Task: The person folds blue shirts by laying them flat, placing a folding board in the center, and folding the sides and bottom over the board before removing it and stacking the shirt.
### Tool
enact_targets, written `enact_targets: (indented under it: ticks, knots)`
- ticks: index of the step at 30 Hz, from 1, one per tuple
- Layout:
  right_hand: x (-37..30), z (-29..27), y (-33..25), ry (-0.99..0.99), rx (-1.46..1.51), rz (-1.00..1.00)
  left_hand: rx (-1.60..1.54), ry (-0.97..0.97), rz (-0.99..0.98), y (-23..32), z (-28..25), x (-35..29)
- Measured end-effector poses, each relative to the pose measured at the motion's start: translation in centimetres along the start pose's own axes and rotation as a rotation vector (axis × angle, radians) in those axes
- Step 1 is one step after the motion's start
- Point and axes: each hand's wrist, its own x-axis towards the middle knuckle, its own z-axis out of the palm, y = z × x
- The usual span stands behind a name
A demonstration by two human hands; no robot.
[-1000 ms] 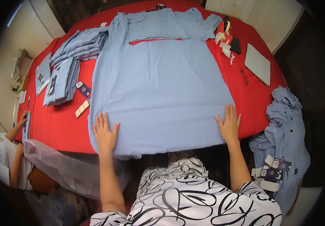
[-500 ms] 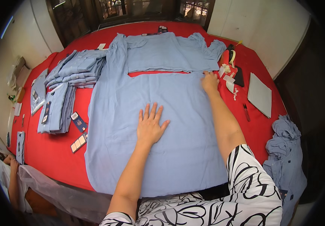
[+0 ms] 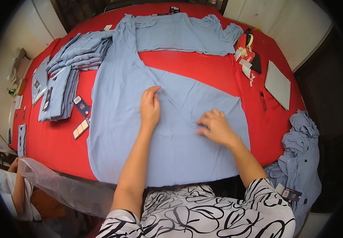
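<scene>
A large light blue shirt (image 3: 171, 154) is spread over the red-covered table in front of me, its near edge at my waist. The far right corner of its cloth is folded over diagonally toward the middle. At that corner, my right hand (image 3: 217, 127) has bent fingers closed on the cloth, slightly blurred. My left hand (image 3: 150, 109) stands on edge on the cloth, fingers stretched out and close together, holding nothing. Beyond, a light blue piece with gathered sleeves (image 3: 183, 35) lies across the table. It runs close to the shirt at the left; whether they are joined is unclear.
Folded blue shirts (image 3: 80, 51) are stacked at the left, near dark tags (image 3: 82, 106). Toward the right lie a grey-white flat packet (image 3: 278, 85), a small red tool (image 3: 263, 100) and paper scraps (image 3: 246, 67). Crumpled blue garments (image 3: 298, 158) hang at the right edge. A person's arm (image 3: 18, 190) shows lower left.
My right hand has come toward me and left from the far right corner, bringing the cloth over. My left hand has turned from palm-flat onto its edge. The view has tilted down.
</scene>
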Motion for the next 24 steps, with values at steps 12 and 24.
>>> enact_targets:
  ticks: [12,24]
  knots:
    - [3.7,6.5,-1.1,0.376,0.372,0.168,0.438,-0.157,0.257,-0.9,0.6,-0.3]
    - [3.3,4.0,-2.5,0.496,0.336,0.121,0.41,-0.167,0.214,-0.7,0.6,-0.5]
